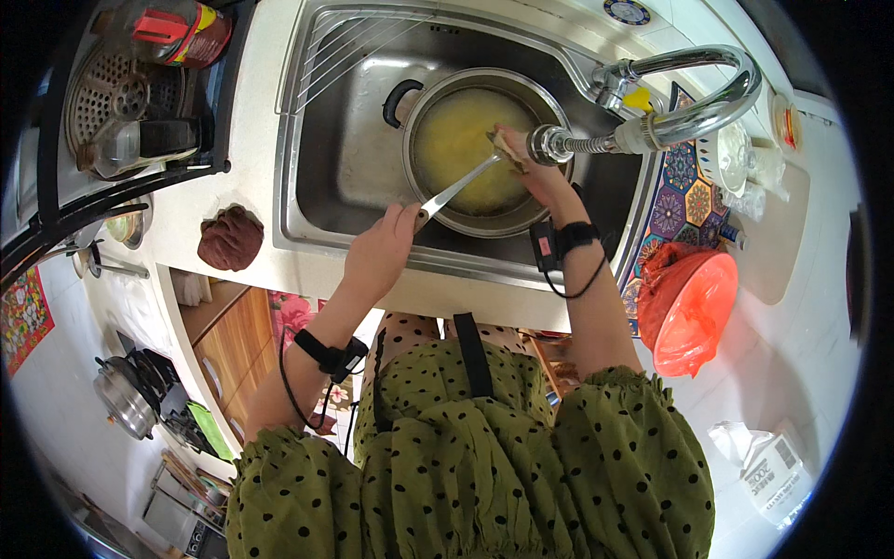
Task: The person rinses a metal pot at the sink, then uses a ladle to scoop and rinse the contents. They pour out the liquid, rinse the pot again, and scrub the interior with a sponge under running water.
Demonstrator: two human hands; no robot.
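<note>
My left hand grips the brown end of a long-handled metal kitchen utensil, which slants up to the right above a steel pot. At its far end my right hand has its fingers around the utensil's head. A small yellowish-grey piece shows there; whether it is a scrubber or part of the head I cannot tell. Cloudy yellow liquid stands in the pot, below both hands. One black side handle points up-left. The pot rests inside a stainless steel sink.
A chrome faucet arches in from the right, its spout close above my right hand. A wire rack spans the sink's left corner. A brown cloth lies on the left counter. Right of the sink stands a basin in red plastic.
</note>
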